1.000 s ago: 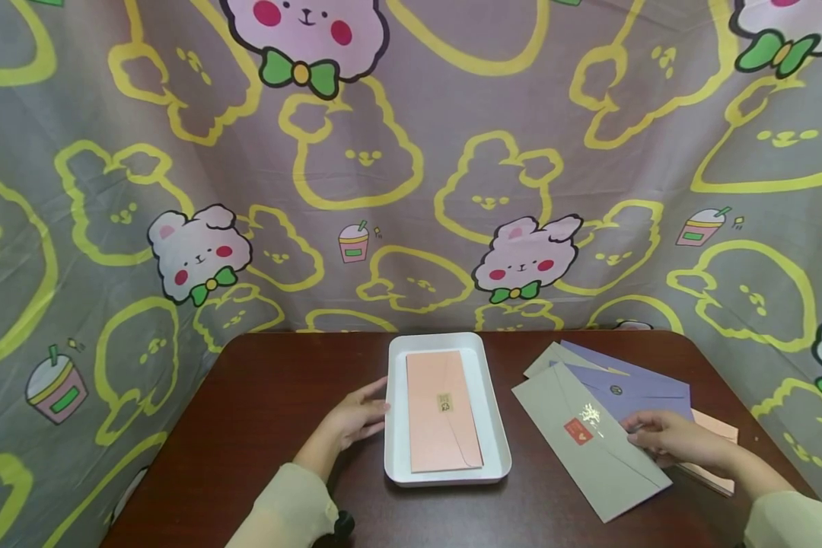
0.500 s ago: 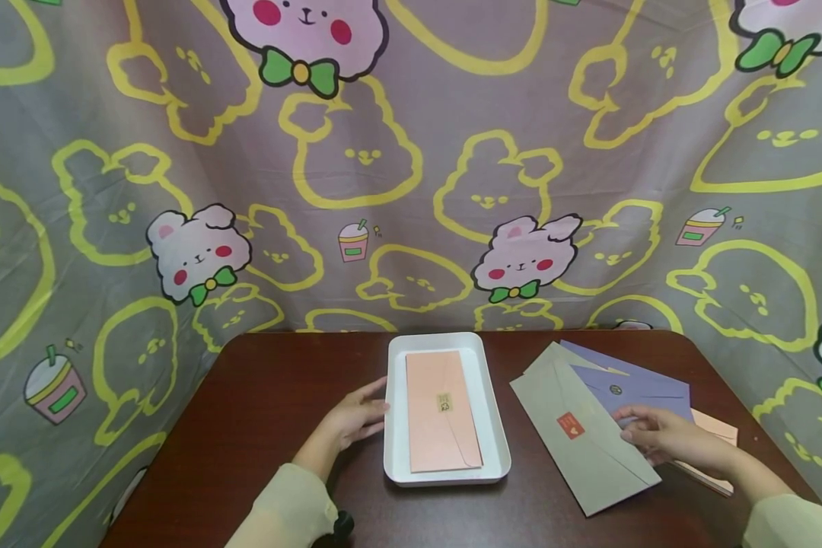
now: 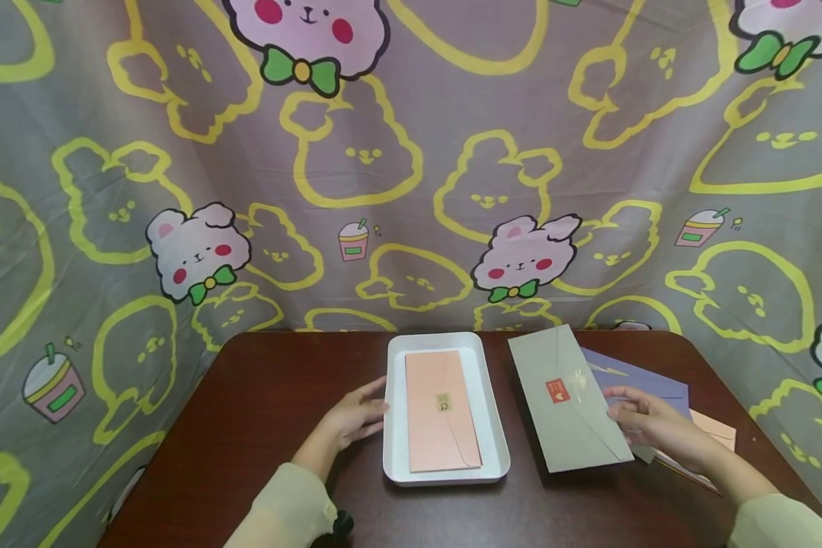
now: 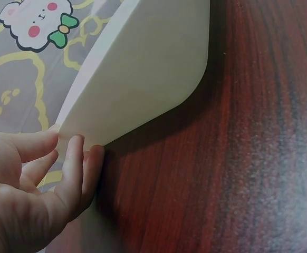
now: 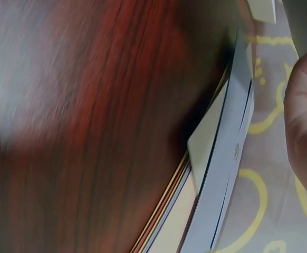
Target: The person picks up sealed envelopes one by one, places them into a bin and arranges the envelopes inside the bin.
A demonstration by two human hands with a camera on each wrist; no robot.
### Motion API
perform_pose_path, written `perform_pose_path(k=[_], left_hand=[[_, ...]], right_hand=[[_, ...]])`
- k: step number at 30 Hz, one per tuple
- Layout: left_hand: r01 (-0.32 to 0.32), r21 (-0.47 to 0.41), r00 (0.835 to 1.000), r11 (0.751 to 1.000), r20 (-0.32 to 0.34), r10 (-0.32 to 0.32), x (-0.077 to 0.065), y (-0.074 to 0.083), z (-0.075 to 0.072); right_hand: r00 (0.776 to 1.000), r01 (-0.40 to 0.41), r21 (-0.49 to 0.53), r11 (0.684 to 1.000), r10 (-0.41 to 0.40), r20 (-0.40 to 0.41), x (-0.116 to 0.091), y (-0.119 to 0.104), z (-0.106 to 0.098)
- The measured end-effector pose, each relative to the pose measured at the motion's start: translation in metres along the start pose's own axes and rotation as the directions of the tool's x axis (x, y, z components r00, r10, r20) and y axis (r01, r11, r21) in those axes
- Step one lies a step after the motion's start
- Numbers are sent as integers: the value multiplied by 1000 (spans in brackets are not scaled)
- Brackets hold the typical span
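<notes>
A grey-green envelope (image 3: 565, 407) with a red sticker is tilted above the table, held by my right hand (image 3: 640, 418) at its right edge. Thumb and fingers pinch that edge; in the right wrist view the right hand (image 5: 306, 116) shows only partly. Left of it, a white tray (image 3: 489, 415) bears a pink envelope (image 3: 444, 434) with a tan sticker. My left hand (image 3: 352, 418) holds the tray's left side. In the left wrist view the thumb of the left hand (image 4: 42, 184) meets the rim of the tray (image 4: 159, 58) and the fingers touch its outer wall.
Under and beyond the right hand lies a fanned pile with a purple envelope (image 3: 651, 384) and a pink envelope (image 3: 715, 430). Several envelope edges are stacked there. The table (image 3: 267, 380) is dark reddish wood, with a patterned curtain (image 3: 411, 228) behind it.
My right hand has moved left and slightly away from me, lifting the grey-green envelope and turning it more upright in the head view. The left hand and the tray have stayed in place.
</notes>
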State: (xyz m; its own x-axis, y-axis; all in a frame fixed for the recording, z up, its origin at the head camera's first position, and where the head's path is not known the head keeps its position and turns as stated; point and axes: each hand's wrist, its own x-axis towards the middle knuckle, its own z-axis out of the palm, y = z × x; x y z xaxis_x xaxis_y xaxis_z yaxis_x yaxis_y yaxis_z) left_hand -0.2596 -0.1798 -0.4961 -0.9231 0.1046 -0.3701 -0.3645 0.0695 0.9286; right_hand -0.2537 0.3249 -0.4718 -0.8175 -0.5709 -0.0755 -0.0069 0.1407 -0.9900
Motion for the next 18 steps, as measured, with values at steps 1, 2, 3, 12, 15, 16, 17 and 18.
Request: perform_pose_path(k=[1, 2, 3, 12, 15, 16, 17, 18], left_hand=[[1, 0, 1000, 1000, -1, -1, 0, 0, 0], [0, 3, 1000, 1000, -3, 0, 0, 0, 0], [1, 4, 1000, 1000, -5, -1, 0, 1, 0], [4, 0, 1000, 1000, 4, -4, 1, 1, 0], [2, -4, 1000, 1000, 4, -2, 2, 0, -1], [3, -4, 1000, 1000, 4, -3, 2, 0, -1], [5, -3, 1000, 1000, 4, -5, 2, 0, -1], [5, -3, 1000, 1000, 3, -5, 2, -1, -1]], right_hand=[[1000, 14, 12, 1000, -13, -9, 1, -1, 1], [1000, 23, 21, 1000, -23, -22, 2, -2, 3], [999, 30, 26, 999, -30, -35, 3, -4, 5], [990, -1, -10, 1000, 0, -140, 15, -21, 23], [992, -1, -3, 1000, 0, -128, 21, -25, 28], [992, 0, 0, 1000, 0, -126, 23, -26, 30], [993, 5, 9, 1000, -4, -120, 25, -26, 32], [993, 11, 18, 1000, -9, -115, 28, -27, 34]])
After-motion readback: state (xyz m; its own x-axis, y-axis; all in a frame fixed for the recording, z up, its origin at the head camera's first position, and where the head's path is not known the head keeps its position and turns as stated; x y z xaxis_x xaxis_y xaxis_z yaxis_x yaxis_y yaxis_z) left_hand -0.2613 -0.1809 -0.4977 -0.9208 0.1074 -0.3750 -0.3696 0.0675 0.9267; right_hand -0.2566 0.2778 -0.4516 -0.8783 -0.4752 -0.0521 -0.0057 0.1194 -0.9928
